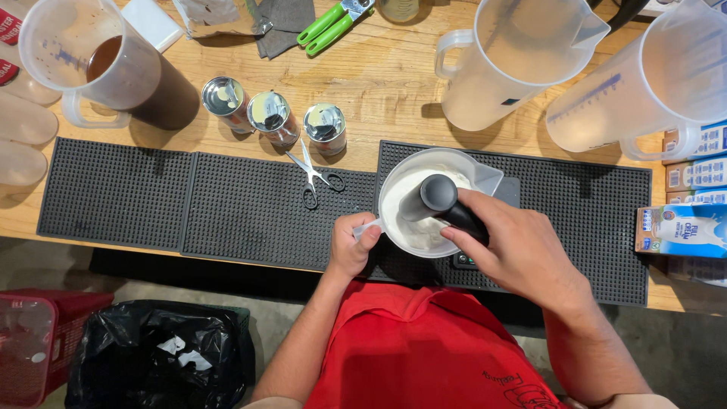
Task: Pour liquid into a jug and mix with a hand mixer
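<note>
white jug [405, 198] w/ pale cream inside sat on a small scale [506, 191], which sat on the black rubber bar mat [606, 220], right half of the counter, near the front edge. left hand [352, 246] was clenched on the jug's handle at its left side, thumb on top. right hand [522, 254] was grasping a black hand blender [447, 204], fingers wrapped around the body, the blender's round top tilted up-left, lower end down in the cream; the tip was hidden, couldn't tell how deep.

outward: steel scissors [314, 174] lay shut on the mat just left of the jug, black loops toward the person. behind them, on the bare wood, 3 tin cans [274, 117] in a row, shiny lids up. far left a clear pitcher [98, 64] w/ dark brown liquid. behind the jug 2 more clear measuring pitchers [515, 64], looked empty, one at the right edge partly cut off. green-handled can opener [329, 24] at the top, next to a grey cloth [284, 26]. milk cartons [681, 227] stacked at the right edge, blue & white. below the counter: black bin bag [159, 352] & a red crate [34, 344] at left. person wore a red apron [424, 348].
</note>
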